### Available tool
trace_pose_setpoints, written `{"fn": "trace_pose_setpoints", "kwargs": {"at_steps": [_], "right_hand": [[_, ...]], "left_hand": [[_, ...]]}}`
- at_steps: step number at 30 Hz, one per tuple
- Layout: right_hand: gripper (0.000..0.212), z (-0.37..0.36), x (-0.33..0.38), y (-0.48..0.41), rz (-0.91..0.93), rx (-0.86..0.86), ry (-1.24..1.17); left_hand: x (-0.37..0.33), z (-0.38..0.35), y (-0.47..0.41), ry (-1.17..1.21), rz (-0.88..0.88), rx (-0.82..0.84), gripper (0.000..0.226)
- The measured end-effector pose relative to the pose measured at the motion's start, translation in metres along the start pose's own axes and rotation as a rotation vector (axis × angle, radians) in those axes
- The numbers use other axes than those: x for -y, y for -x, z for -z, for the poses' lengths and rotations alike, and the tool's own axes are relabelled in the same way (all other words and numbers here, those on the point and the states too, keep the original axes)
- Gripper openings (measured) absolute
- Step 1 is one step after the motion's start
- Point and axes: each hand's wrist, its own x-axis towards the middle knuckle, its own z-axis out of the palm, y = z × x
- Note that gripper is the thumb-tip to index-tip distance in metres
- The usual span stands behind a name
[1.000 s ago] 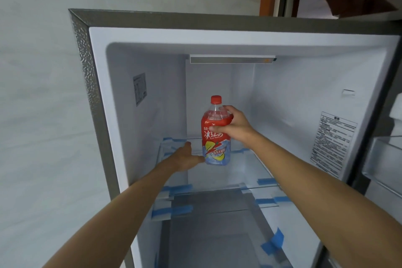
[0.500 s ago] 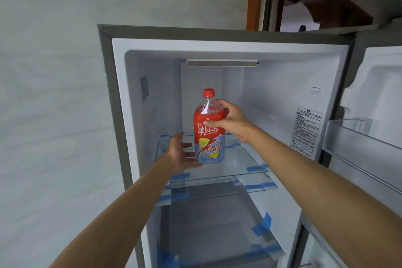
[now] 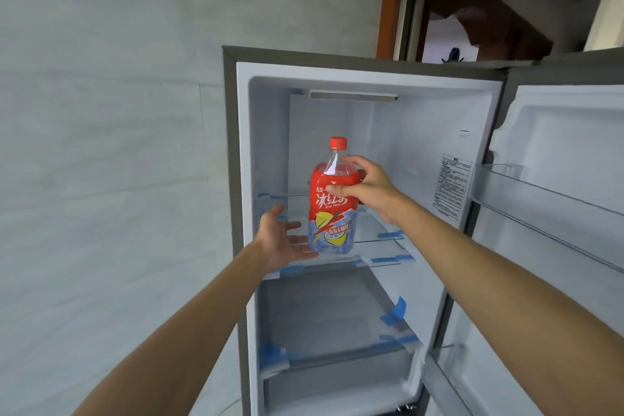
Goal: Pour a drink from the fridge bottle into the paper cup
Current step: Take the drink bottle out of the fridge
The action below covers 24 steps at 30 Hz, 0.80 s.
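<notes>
An ice tea bottle (image 3: 332, 199) with a red cap and a red, blue and yellow label is upright at the front of the open fridge (image 3: 364, 78), above the glass shelf (image 3: 378, 236). My right hand (image 3: 366, 189) grips its upper body from the right. My left hand (image 3: 283, 241) is spread open, palm up, its fingers touching the bottle's base from the left. No paper cup is in view.
The fridge door (image 3: 557, 199) stands open to the right with clear door bins. Blue tape strips (image 3: 393, 312) hold the shelves and drawer. A pale tiled wall (image 3: 111, 145) lies on the left. A wooden door frame (image 3: 391, 3) rises behind the fridge.
The bottle has come forward from the shelf toward the fridge opening, held in my right hand. My left hand has opened out under its base. The view has shifted left and back.
</notes>
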Motion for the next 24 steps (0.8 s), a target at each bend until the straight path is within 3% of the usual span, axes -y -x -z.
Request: {"fn": "trace_pose_setpoints", "kwargs": {"at_steps": [12, 24], "right_hand": [[0.066, -0.025, 0.034, 0.105, -0.038, -0.017, 0.033], [0.064, -0.007, 0.063, 0.174, -0.037, -0.051, 0.066]], "left_hand": [[0.035, 0.033, 0.093, -0.002, 0.033, 0.034, 0.065], [0.061, 0.010, 0.154, -0.012, 0.077, 0.101, 0.065]]}}
